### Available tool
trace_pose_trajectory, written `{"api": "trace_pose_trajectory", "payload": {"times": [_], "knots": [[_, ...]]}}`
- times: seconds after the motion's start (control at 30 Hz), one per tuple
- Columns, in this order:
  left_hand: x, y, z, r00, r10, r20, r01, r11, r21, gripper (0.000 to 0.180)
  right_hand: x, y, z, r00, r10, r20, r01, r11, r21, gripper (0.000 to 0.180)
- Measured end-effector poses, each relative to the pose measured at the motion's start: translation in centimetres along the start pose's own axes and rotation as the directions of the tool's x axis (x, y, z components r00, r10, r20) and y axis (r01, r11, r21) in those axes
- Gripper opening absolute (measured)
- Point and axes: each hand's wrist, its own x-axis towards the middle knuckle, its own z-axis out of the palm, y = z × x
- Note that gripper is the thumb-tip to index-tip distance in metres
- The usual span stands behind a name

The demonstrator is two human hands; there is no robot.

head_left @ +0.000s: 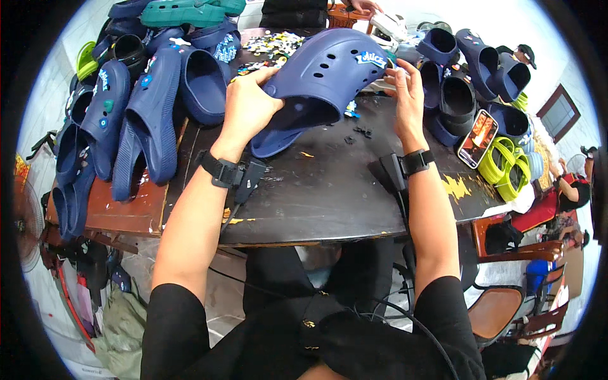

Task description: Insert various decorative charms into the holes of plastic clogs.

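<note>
A navy blue foam clog (301, 73) is tilted above the table, its foot opening turned toward me. My left hand (250, 104) grips it by the side of the opening, thumb over the edge. A blue and white letter-shaped charm (372, 59) sits on the clog's upper, among the vent holes. My right hand (406, 95) is raised beside the toe with fingers apart and slightly curved. Whether its fingertips touch the clog I cannot tell. Below the clog, small black pieces (361, 132) and a colourful charm (351, 109) lie on the dark table (304, 196).
Navy clogs (152, 117) are heaped at the left, a green one (183, 12) on top. A pile of charms (272, 44) lies behind. At the right are more dark clogs (457, 98), a phone (478, 139) and lime sandals (506, 168). Another person's hand (366, 6) shows at the back.
</note>
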Motion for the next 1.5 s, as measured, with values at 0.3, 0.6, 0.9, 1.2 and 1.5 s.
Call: {"api": "trace_pose_trajectory", "payload": {"times": [0.3, 0.6, 0.9, 1.2, 1.5], "knots": [[-0.6, 0.9, 0.2, 0.999, 0.004, 0.035, -0.008, 0.995, 0.102, 0.057, -0.8, -2.5, 0.4, 0.857, -0.501, 0.125, 0.477, 0.675, -0.563, 0.034], [-0.8, 1.3, 0.5, 0.997, 0.031, 0.072, -0.036, 0.996, 0.078, 0.057, -0.9, -2.5, 0.9, 0.89, -0.449, 0.077, 0.404, 0.7, -0.589, 0.019], [-0.9, 1.6, 0.7, 0.993, 0.023, 0.112, -0.023, 1.0, -0.007, 0.055, -0.9, -2.3, 1.1, 0.896, -0.441, -0.061, 0.351, 0.784, -0.512, 0.021], [-0.2, 0.2, 0.6, 0.998, -0.029, 0.063, 0.039, 0.985, -0.169, 0.058, -0.8, -2.9, 1.1, 0.868, -0.496, 0.006, 0.406, 0.704, -0.582, 0.04], [0.2, -0.6, 0.7, 0.949, -0.315, -0.004, 0.216, 0.66, -0.72, 0.05, -0.2, -0.5, 0.5, 0.954, -0.3, 0.016, 0.263, 0.806, -0.53, 0.035]]}}
